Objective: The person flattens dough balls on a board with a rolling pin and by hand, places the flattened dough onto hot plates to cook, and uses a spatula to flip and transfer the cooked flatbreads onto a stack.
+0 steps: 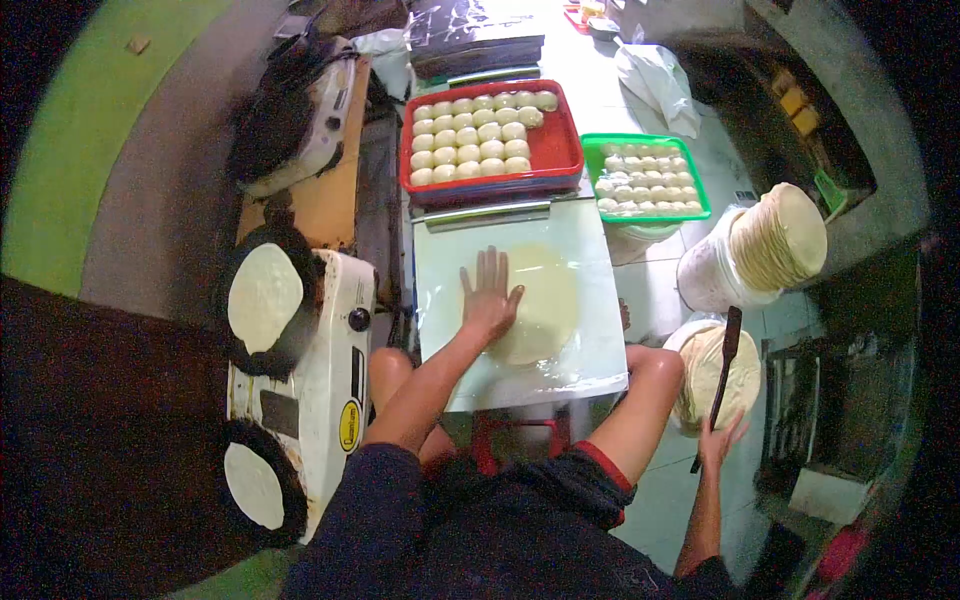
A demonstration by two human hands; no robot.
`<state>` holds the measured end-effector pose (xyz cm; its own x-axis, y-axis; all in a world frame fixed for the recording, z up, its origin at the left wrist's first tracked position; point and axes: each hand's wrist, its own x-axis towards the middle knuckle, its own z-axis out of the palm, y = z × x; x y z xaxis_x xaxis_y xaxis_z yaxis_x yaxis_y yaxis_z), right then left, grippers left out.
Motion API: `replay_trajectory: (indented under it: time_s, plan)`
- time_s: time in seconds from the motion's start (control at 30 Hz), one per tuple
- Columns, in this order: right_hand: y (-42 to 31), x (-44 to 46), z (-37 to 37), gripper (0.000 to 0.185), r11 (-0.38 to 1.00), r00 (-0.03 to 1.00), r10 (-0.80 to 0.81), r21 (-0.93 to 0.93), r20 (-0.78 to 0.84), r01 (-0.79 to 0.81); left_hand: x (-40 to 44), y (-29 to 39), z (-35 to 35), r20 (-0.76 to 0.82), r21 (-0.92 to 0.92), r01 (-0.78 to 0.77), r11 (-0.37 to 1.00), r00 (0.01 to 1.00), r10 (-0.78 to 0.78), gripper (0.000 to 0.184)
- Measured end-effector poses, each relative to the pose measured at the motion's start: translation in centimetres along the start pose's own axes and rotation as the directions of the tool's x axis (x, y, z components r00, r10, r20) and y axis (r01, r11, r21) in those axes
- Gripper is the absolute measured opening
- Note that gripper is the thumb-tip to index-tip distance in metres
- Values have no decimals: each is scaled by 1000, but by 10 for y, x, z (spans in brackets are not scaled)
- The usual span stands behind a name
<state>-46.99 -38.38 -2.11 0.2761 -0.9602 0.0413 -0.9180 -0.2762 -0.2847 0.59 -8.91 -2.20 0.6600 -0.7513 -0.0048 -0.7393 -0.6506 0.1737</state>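
Observation:
My left hand point(489, 298) lies with spread fingers on the left part of a flat, round dough sheet point(545, 300), on a pale board with a glossy surface point(440, 370). My right hand point(718, 440) is low on the right, closed around the handle of a dark spatula point(730, 350), whose blade points up. Behind the spatula a round stack of flatbreads point(695, 370) sits in a container. Beyond the board, a red tray point(555, 150) holds rows of several dough balls point(468, 137).
On the left, a white stove point(345, 300) carries two dark pans with flatbreads point(265, 300) point(253, 485). A green tray point(590, 160) of dough balls stands right of the red tray. Farther right, a tall flatbread stack point(780, 240) leans over a white bucket point(705, 275).

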Motion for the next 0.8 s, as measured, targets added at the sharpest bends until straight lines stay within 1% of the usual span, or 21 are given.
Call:
replay_trajectory:
  time_s: [0.03, 0.07, 0.1, 0.17, 0.2, 0.23, 0.3, 0.33, 0.37, 0.4, 0.43, 0.47, 0.5, 0.53, 0.6, 0.67, 0.7, 0.8]
  plan:
    - [25, -12, 7, 87, 997, 999, 48, 56, 22, -49, -1, 3, -3, -25, -3, 14, 1000, 1000, -14, 78]
    - [30, -20, 7, 84, 992, 993, 104, 59, 61, -108, -3, 4, -5, -52, -3, 33, 999, 998, -33, 78]
    - [33, -28, 9, 81, 985, 982, 156, 59, 103, -163, -12, 11, -3, 26, -72, 3, 997, 1000, -2, 78]
    - [69, -26, 30, 65, 996, 1000, 1, 93, 1, -1, -27, 12, 0, 44, -60, 34, 998, 999, -31, 79]
    - [61, -27, 19, 57, 986, 999, -39, 161, 34, 33, -36, 0, -3, 41, -48, 66, 997, 997, -64, 79]
    - [49, -26, 2, 50, 970, 994, -87, 231, 69, 69, -50, -13, -13, 1, -53, 116, 992, 993, -116, 79]
    - [-16, -24, -26, 43, 950, 967, -255, 193, 27, 245, -79, -30, -41, -78, -71, 201, 977, 975, -206, 80]
    - [-44, -35, -42, 40, 934, 947, -322, 162, 4, 317, -95, -35, -53, -84, -91, 265, 960, 959, -272, 80]
    - [-101, -40, -55, 39, 863, 890, -442, 321, 110, 389, -110, -37, -64, -85, -113, 315, 942, 942, -325, 80]
    - [-172, -53, -70, 37, 805, 823, -547, 368, 155, 466, -121, -38, -74, -86, -136, 356, 924, 925, -369, 80]
    - [-244, -65, -85, 36, 737, 741, -642, 426, 197, 525, -130, -35, -82, -81, -214, 346, 914, 926, -369, 80]
    - [-306, -87, -99, 35, 685, 664, -719, 373, 205, 626, -135, -33, -88, -69, -227, 343, 911, 928, -366, 80]
    - [-357, -118, -112, 38, 472, 486, -861, 595, 152, 650, -146, -33, -94, -63, -250, 334, 909, 931, -359, 81]
    - [-401, -138, -106, 39, 389, 378, -913, 610, 154, 690, -153, -32, -104, -54, -285, 333, 899, 930, -362, 82]
    - [-469, -189, -130, 39, 195, 133, -979, 540, 152, 819, -168, -30, -125, -37, -355, 333, 874, 929, -369, 83]
    - [-496, -218, -138, 36, 58, -32, -980, 441, 195, 896, -187, -43, -95, -307, -250, 260, 932, 892, -332, 83]
    - [-503, -227, -142, 37, 39, -70, -966, 408, 249, 912, -209, -46, -131, -279, -284, 272, 920, 894, -350, 79]
    - [-513, -239, -155, 36, 92, -28, -958, 399, 286, 912, -253, -66, -135, -291, -405, 343, 848, 831, -475, 74]
